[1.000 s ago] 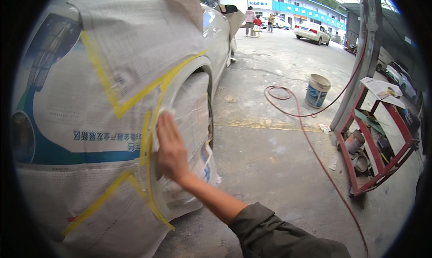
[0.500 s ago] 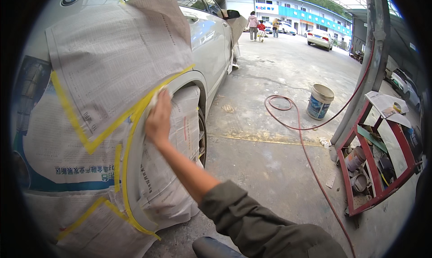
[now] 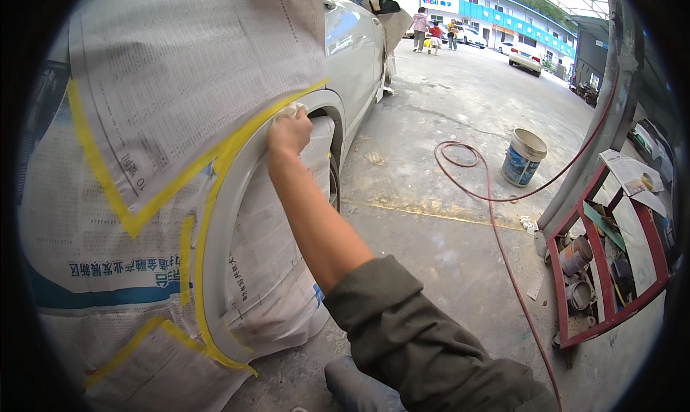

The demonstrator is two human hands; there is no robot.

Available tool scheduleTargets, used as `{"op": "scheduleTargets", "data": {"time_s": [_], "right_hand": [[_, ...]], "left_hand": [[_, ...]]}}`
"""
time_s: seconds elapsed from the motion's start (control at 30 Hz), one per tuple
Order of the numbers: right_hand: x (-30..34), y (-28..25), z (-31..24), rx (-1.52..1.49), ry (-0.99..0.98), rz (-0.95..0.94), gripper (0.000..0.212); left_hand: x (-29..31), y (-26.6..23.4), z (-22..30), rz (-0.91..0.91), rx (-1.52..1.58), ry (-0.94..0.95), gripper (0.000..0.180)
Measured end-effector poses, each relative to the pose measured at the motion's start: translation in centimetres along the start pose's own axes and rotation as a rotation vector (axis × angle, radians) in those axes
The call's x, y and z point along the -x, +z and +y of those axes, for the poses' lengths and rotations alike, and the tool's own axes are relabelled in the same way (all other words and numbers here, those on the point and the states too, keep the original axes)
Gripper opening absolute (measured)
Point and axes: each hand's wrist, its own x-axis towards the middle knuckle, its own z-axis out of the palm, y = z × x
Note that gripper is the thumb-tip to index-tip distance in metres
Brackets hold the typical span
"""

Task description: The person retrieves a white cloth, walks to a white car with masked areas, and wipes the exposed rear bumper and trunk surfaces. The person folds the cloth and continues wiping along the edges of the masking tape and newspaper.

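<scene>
- Since the earlier frame, the right hand (image 3: 290, 133) has moved up the wheel arch (image 3: 215, 247) to its top, and its fingers, flat before, now curl.
- The right hand grasps a crumpled white wad (image 3: 291, 111), cloth or paper, I cannot tell which; the wad is at the top of the arch, just beside the yellow tape (image 3: 104, 175).
- The left hand is out of view, so I cannot tell its state.
- A dark green sleeve (image 3: 417, 333) covers the right arm to below the elbow; a trouser leg (image 3: 363, 385) shows at the near edge.
- Newspaper (image 3: 201, 60) covers the near part of the pale car (image 3: 352, 60) on the left, with more sheets (image 3: 280, 232) across the wheel opening.
- To the right, a reddish hose (image 3: 496, 232) lies looped on the concrete floor (image 3: 431, 283), near a bucket (image 3: 523, 160).
- Farther right, a red metal stand (image 3: 599, 268) holds cans (image 3: 575, 256).
- Far off, three people (image 3: 435, 38) and a white car (image 3: 525, 58) are in the yard.
</scene>
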Motion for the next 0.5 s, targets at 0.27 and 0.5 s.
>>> {"op": "scheduleTargets", "data": {"time_s": [0.27, 0.5], "right_hand": [[13.5, -1.6, 1.9, -0.206, -0.154, -0.156, 0.049], [20.6, -6.3, 8.8, -0.038, -0.169, -0.322, 0.045]], "left_hand": [[-1.2, 1.6, -1.4, 0.046, 0.027, 0.006, 0.02], [0.8, 0.9, -3.3, 0.023, 0.007, -0.128, 0.022]]}}
